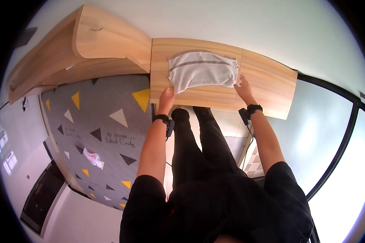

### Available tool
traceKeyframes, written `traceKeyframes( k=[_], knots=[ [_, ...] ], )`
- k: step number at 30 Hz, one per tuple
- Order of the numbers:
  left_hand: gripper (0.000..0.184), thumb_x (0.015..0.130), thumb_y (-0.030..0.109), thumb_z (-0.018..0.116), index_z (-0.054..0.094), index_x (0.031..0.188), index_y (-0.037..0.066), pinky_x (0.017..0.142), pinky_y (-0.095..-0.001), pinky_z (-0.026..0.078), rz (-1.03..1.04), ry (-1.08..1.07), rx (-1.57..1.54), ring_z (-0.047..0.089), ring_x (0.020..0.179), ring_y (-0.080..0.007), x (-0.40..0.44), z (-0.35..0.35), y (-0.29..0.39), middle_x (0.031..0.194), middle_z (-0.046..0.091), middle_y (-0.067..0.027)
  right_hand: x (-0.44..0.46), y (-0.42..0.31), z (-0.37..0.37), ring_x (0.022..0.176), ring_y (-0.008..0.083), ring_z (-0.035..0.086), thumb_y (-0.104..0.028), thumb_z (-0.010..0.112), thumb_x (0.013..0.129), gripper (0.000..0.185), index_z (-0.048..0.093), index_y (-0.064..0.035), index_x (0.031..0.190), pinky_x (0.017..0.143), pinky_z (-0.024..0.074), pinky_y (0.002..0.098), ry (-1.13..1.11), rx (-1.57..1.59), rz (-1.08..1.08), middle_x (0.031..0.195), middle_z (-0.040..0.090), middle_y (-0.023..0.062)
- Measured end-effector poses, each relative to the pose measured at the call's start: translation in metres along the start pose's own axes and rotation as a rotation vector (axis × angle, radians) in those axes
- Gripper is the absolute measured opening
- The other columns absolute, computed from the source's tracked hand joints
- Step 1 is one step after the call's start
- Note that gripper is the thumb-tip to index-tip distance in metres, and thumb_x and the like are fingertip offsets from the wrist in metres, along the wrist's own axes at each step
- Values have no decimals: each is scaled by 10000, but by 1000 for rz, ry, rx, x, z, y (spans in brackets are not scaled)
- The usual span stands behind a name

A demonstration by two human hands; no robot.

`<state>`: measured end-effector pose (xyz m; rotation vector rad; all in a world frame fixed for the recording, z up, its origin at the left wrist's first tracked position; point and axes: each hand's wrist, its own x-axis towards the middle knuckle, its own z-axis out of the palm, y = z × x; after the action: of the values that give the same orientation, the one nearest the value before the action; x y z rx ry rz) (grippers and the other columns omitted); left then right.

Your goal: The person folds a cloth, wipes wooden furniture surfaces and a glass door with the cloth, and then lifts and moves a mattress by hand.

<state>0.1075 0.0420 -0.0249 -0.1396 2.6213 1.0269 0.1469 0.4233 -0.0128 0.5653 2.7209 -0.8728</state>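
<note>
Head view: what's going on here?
A person stands at a pale wooden surface, with both hands at a light cloth spread across it. The left hand is at the near left corner and the right hand at the near right one; how firmly either grips is hard to tell. The cloth lies mostly flat but wrinkled, its dark stripe running across the far part.

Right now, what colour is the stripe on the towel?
The stripe is greyish brown, across the whitish towel, in the head view.
</note>
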Motion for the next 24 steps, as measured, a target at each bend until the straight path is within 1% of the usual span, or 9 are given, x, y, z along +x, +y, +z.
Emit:
traceKeyframes(
  k=[2,4,7,9,12,17,20,22,24],
  knots=[
    [478,833,270,612,486,1185,-28,821,-340,451,-170,-240,-146,604,928,-240,-7,1,10,987,646,-128,-12,-13,3,1037,397,532,-225,642,740,640,380,-40,1293,879,435,453,-121,115,138,1175,532,236],
    [469,828,256,620,492,1175,-32,766,-329,464,-177,-235,-172,610,868,-220,-7,8,12,953,645,-125,-16,1,25,1019,376,552,-249,645,745,579,438,-30,1239,868,445,434,-63,79,179,1103,584,204],
    [429,821,225,630,510,1148,-24,641,-295,471,-270,-214,-251,604,735,-167,4,41,-31,871,637,-113,-21,-2,39,956,290,600,-287,643,772,494,500,-39,1175,817,468,377,-23,288,421,990,633,148],
    [399,818,208,633,523,1132,-13,571,-273,464,-357,-197,-301,592,662,-135,6,45,-33,824,630,-104,-17,-4,43,851,189,631,-318,625,808,437,533,-45,1137,736,482,310,31,629,597,926,650,98],
    [342,824,171,619,533,1116,16,474,-239,424,-492,-125,-490,539,546,-96,5,13,23,751,604,-71,-10,-7,37,786,141,635,-305,600,837,394,531,-44,1124,655,481,274,-28,668,648,885,656,74],
    [280,842,145,571,520,1087,21,448,-251,435,-259,-295,-273,528,491,-117,8,-5,46,699,581,-45,-9,-21,13,759,131,633,-301,571,858,357,531,-43,1102,602,472,263,-206,541,489,829,665,63],
    [218,847,155,557,516,1014,21,444,-248,436,-280,-354,-345,546,494,-122,5,6,14,679,572,-39,-21,-24,9,750,123,633,-309,551,870,355,527,-37,1096,601,469,264,-285,582,507,835,670,69],
    [209,861,221,568,505,939,38,450,-238,439,-200,-362,-277,553,495,-121,-7,-5,23,673,566,-37,-35,-23,12,736,122,635,-314,541,875,357,525,-34,1096,602,471,267,-273,629,547,850,673,75],
    [277,862,307,592,508,925,51,456,-228,438,-278,-388,-248,556,497,-120,-15,-17,30,677,567,-35,-51,-29,17,705,130,642,-328,527,887,359,524,-26,1082,609,472,270,-159,798,547,849,680,75]
  ],
)
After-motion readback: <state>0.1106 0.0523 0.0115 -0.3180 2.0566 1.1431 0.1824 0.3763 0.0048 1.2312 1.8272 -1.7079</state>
